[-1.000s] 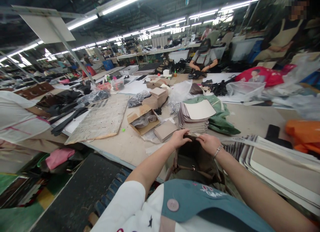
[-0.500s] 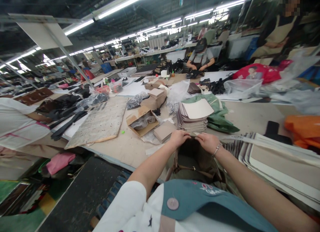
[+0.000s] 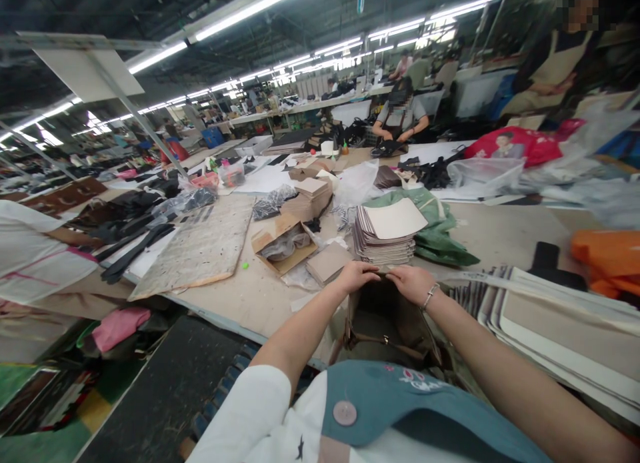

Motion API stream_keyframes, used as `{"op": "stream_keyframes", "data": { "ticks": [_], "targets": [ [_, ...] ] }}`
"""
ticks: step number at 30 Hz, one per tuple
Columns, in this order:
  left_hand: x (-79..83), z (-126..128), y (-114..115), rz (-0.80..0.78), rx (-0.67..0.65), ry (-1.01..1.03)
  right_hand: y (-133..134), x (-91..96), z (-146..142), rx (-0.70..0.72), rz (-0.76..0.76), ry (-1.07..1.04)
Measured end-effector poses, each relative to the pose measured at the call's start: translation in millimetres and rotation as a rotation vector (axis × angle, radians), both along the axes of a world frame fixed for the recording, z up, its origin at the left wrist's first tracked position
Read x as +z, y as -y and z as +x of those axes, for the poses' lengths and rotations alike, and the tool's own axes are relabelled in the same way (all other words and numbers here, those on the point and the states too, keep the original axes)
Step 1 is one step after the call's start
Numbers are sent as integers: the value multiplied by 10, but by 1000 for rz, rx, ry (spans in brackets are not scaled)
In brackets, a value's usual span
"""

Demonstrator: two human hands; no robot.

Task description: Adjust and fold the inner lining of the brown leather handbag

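An olive-brown bag (image 3: pixel 387 316) stands with its mouth open at the table's near edge, close against my body. My left hand (image 3: pixel 359 276) pinches the far rim of the bag from the left. Just beside it, my right hand (image 3: pixel 411 283) grips the same rim, a small gap between the two. Brown trim and a small metal fitting show on the near rim. The inside is dark, and the lower part of the bag is hidden by my apron (image 3: pixel 400 396) and forearms. Directly beyond my hands stands a stack of pale, cut panels (image 3: pixel 387 233).
Right of the bag lie large cream panels (image 3: pixel 565 330) in a pile. An open cardboard box (image 3: pixel 285 250) and a worn board (image 3: pixel 200 250) are to the left. Green plastic (image 3: pixel 440 230) sits behind the stack. A person (image 3: pixel 403 113) works across the table; an orange bag (image 3: pixel 607 256) is far right.
Both hands stay on the bag's far rim; the right hand has shifted slightly left. The bag's near edge has moved a little. At far left, another person's arm has come into view.
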State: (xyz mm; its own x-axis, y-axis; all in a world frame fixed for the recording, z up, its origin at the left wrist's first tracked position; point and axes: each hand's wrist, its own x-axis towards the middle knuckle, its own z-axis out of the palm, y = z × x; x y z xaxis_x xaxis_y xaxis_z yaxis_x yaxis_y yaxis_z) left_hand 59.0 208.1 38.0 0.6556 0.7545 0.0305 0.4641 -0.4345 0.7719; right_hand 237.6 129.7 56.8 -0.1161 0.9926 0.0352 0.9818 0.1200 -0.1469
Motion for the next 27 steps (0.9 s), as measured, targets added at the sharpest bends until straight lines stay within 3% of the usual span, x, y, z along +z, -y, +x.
{"op": "stream_keyframes", "data": {
  "ticks": [3, 10, 17, 27],
  "targets": [
    [15, -79, -37, -85, -12, 29, -27, -16, -18, 5, 7, 6],
    [-12, -92, -20, 116, 7, -123, -20, -64, 2, 25, 29, -5],
    [-4, -74, 2, 177, -14, -159, -26, -80, 33, 22, 28, -26],
    [-38, -99, -57, 23, -75, -55, -56, -68, 8, 24, 4, -22]
  ]
}}
